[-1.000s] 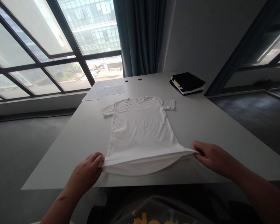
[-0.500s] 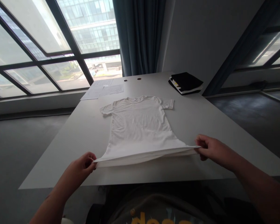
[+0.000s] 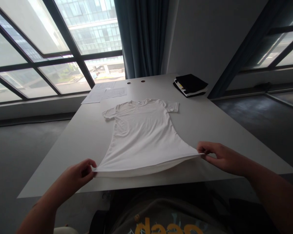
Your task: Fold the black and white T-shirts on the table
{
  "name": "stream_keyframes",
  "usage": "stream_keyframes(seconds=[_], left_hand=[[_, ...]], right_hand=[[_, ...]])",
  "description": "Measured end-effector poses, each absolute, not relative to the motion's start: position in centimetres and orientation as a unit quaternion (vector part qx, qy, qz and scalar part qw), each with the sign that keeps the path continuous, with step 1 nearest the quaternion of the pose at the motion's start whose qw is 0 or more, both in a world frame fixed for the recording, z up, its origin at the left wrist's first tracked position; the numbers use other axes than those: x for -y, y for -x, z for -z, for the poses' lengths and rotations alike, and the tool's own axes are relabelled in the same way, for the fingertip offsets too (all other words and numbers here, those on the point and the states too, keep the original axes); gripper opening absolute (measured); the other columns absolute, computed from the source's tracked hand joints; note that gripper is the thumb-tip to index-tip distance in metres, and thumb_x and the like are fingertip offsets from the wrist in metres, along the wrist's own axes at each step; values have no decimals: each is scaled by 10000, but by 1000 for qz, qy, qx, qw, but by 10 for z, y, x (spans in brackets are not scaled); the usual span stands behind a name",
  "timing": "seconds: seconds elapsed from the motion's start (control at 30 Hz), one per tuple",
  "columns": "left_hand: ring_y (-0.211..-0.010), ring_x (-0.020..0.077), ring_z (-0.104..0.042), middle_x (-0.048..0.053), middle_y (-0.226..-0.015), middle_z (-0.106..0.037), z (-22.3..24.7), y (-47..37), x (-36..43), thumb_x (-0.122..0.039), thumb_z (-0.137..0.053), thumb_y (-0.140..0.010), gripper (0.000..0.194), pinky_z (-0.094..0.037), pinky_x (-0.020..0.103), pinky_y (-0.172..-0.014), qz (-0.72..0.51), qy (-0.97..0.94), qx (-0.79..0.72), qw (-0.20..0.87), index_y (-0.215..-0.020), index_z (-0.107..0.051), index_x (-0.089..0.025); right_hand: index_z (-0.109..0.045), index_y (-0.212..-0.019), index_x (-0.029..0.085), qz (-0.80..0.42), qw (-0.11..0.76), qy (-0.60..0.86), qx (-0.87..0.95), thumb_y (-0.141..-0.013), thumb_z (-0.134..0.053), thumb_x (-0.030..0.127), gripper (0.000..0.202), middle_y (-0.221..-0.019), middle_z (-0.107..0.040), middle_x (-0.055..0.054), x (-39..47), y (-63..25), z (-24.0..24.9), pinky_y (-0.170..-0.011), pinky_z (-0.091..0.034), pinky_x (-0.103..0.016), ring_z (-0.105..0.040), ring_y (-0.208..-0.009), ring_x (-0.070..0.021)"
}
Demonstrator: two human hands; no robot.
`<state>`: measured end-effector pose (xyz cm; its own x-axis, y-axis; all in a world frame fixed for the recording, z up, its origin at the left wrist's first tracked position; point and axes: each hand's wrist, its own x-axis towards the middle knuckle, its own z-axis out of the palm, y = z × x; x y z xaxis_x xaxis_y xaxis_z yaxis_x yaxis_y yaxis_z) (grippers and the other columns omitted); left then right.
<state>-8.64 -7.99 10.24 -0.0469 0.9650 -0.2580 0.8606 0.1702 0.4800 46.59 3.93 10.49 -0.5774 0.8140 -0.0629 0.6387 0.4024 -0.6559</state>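
A white T-shirt (image 3: 144, 130) lies on the pale table (image 3: 224, 130), its collar and short sleeves toward the far side. My left hand (image 3: 81, 172) pinches the left corner of the bottom hem. The right corner of the hem is pinched in my right hand (image 3: 213, 155). Between the hands the hem is stretched and lifted a little, and its two layers part along the near edge. Diagonal folds run across the shirt's body, and the sleeves lie flat.
A black folder (image 3: 191, 84) with papers inside lies at the table's far right. Printed sheets (image 3: 114, 93) rest at the far left corner. Two round holes are near the far edge, before a blue curtain (image 3: 144, 39) and windows.
Both hands have shifted slightly left within the view, still holding the hem. The hem's lower layer sags more on the left, and the folds across the shirt have become more diagonal.
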Motion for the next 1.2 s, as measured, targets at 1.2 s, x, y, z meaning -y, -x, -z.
stream_keyframes(seconds=[1.2], left_hand=[[-643,192,-568,-13,-670,-610,-87,116,77,-678,-559,-838,481,-430,289,-620,-140,-629,-713,276,-991,-634,-228]], right_hand=[[-584,-801,222,-244,155,320,902,-939,-442,137,216,-793,-617,-28,-35,-483,-92,-719,-474,-286,-589,-731,-160]])
